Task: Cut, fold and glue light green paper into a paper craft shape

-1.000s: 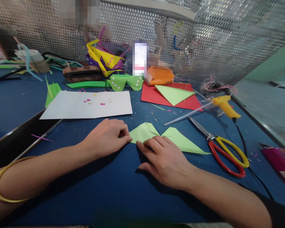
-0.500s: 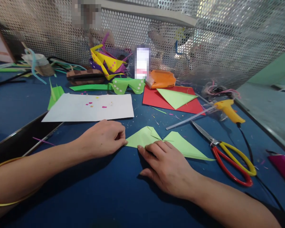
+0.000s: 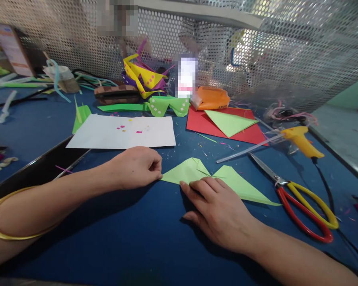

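Observation:
A light green folded paper (image 3: 185,171) lies on the blue table in front of me, with two peaks and long pointed ends. My left hand (image 3: 140,167) pinches its left tip between thumb and curled fingers. Across the lower middle of the paper rests my right hand (image 3: 217,208), fingertips pressing it down and thumb apart on the table. This hand covers part of the lower edge. Just right of the paper's pointed end lie scissors (image 3: 282,182) with one red and one yellow handle.
Behind the hands are a white sheet (image 3: 158,137) with small paper bits, a decorated green paper mask (image 3: 170,106), and red paper (image 3: 193,123) under a green triangle (image 3: 229,123). A yellow glue gun (image 3: 301,139) with its cord lies at right. Perforated metal (image 3: 164,31) borders the back.
The view has turned slightly left, so everything appears shifted right. Both hands keep nearly the same places on the green paper, which has not visibly changed shape.

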Tool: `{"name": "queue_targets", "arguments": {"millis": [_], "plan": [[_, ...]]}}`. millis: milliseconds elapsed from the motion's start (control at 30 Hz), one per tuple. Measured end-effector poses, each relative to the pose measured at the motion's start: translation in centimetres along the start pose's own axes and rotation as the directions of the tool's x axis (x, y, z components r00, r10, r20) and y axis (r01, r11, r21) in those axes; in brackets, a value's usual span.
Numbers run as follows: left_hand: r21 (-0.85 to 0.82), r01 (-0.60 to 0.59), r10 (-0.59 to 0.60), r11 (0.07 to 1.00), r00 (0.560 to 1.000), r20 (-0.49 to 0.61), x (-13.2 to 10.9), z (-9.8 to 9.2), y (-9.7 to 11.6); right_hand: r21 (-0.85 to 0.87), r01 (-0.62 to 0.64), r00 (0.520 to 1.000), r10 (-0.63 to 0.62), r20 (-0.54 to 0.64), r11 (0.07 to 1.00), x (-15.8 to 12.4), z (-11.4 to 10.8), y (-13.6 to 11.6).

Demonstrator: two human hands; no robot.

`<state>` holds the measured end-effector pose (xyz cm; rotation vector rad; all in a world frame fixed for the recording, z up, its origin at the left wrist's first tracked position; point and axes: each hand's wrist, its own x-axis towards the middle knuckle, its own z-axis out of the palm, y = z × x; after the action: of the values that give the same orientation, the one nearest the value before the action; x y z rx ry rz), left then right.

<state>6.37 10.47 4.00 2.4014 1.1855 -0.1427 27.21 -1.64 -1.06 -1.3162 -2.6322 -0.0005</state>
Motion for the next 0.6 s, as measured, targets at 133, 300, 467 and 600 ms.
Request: {"name": "queue_targets", "arguments": {"millis": [133,300,467,600], "plan": [[0.030,-0.001,0.001,1.000,1.000,0.004,-0.1,0.0,-0.2,-0.001,0.002,1.000,-0.002,-0.006,1.000,0.0,0.0,0.0],[0.024,0.003,-0.004,1.000,1.000,0.027,-0.1,0.0,-0.6,-0.003,0.002,1.000,-0.002,-0.012,1.000,0.1,0.0,0.1],[0.028,0.003,-0.006,1.000,0.996,0.086,0.3,-0.8,-1.6,0.002,0.002,1.000,-0.002,-0.019,1.000,0.1,0.0,0.1],[0.149,0.046,-0.048,0.988,0.999,0.006,-1.2,-1.1,-1.8,0.026,0.000,1.000,0.000,-0.008,1.000,0.2,0.0,0.0]]}}
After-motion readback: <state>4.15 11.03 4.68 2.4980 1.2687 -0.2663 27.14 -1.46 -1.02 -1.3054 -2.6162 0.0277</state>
